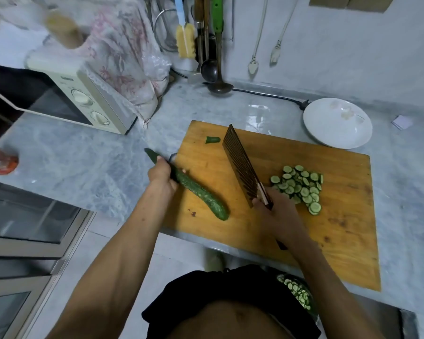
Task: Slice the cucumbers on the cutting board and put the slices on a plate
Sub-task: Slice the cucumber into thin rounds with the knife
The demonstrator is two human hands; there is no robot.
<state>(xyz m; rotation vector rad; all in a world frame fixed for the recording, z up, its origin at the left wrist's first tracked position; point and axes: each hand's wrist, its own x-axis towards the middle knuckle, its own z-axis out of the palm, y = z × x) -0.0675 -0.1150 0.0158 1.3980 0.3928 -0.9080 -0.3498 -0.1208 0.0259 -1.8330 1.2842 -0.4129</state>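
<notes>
A whole green cucumber point(201, 193) lies slanted across the left edge of the wooden cutting board point(340, 228). My left hand point(162, 176) grips it near its far end, whose tip sticks out past the board. My right hand point(277, 211) holds the handle of a dark cleaver point(240, 165), its blade pointing away over the middle of the board, apart from the cucumber. A heap of cucumber slices point(300, 187) lies right of the blade. One cut end piece point(212, 139) sits near the board's far edge. A white plate point(337, 123) stands beyond the board's far right corner.
A microwave point(83, 99) under a floral cloth stands at the far left of the grey counter point(96, 167). Utensils point(206, 45) hang on the back wall. A black cable point(267, 94) runs behind the plate. More cucumber slices point(298, 293) lie low near my waist.
</notes>
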